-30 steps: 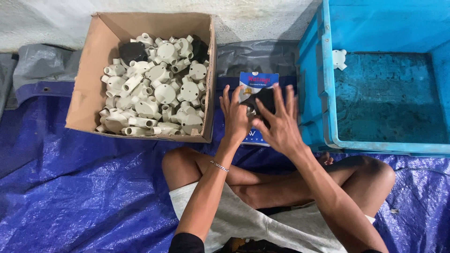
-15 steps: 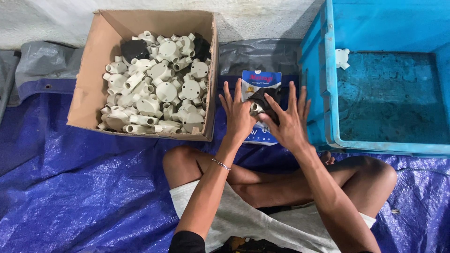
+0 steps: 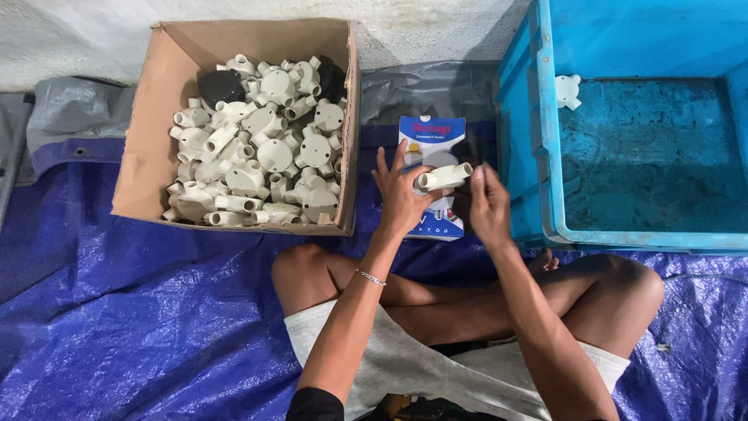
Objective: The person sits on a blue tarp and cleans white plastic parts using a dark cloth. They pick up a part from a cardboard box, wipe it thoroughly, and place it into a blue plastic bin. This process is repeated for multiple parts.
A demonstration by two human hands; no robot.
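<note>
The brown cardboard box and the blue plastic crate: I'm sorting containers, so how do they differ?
The brown cardboard box is heaped with white plastic pipe fittings; the blue plastic crate holds only one white fitting. The box lies beside the left hand, the crate beside the right hand. The box looks smaller than the crate, which runs out of view. Both rest open-topped on the blue tarpaulin.
</note>
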